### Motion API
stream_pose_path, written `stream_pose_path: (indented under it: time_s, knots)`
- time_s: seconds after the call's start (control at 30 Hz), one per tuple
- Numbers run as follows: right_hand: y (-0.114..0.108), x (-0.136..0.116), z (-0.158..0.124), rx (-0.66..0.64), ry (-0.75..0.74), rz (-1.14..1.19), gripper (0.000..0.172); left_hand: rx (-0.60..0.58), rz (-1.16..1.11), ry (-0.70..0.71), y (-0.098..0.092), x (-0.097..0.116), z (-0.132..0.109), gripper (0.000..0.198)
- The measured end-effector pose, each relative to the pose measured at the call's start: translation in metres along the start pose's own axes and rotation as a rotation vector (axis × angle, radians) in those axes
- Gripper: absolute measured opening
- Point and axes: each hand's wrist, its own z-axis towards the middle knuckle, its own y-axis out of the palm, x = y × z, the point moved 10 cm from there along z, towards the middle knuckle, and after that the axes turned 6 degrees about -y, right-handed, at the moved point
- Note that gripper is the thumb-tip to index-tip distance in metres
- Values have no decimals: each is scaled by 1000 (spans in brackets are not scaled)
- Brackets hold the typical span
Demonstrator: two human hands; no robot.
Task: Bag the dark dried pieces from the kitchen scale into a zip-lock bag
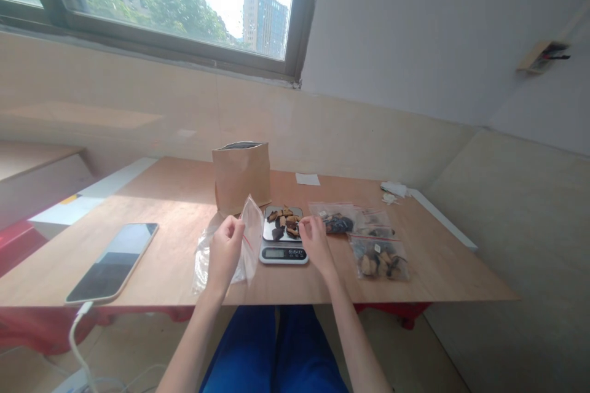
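Note:
My left hand (227, 244) is closed on the upper edge of a clear zip bag (251, 239), which stands open beside the scale and looks empty. A small digital kitchen scale (284, 253) with a metal plate and a display sits in front of me. Several dried brown and black chunks (283, 221), perhaps dried mushroom or herb slices, lie on its plate. At the plate's right edge, my right hand (316, 242) has its fingertips pinched among the chunks. What lies between those fingertips is too small to make out.
Behind the scale stands an open brown paper pouch (242, 175). Filled zip bags lie to the right, one with dried chunks (380, 263) and one with dark contents (338, 223). A phone (113, 263) on a cable rests at left. White paper (307, 179) lies near the wall.

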Motion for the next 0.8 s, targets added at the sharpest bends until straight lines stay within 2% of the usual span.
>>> stream_pose_path:
  time_s: [0.07,0.2,0.37,0.6,0.7,0.8]
  knots:
    - [11,3,-3,-45,-47,-77,7,-5,9,-4,6,-1,4,30]
    - [26,5,-7,-117,-78,-163,10,-27,-17,2,17,-2,9,31]
    - [30,8,-9,-167,-84,-194,8,-30,-18,-22,22,-4,12,30]
    - [21,16,-9,-138,-68,-37,14,-47,-35,-30,26,-8,12,31]
    - [13,19,-5,-63,35,102,12,-44,-41,-33,29,-13,10,32]
    - [10,15,2,23,200,371,16,-38,-36,-19,32,-15,9,31]
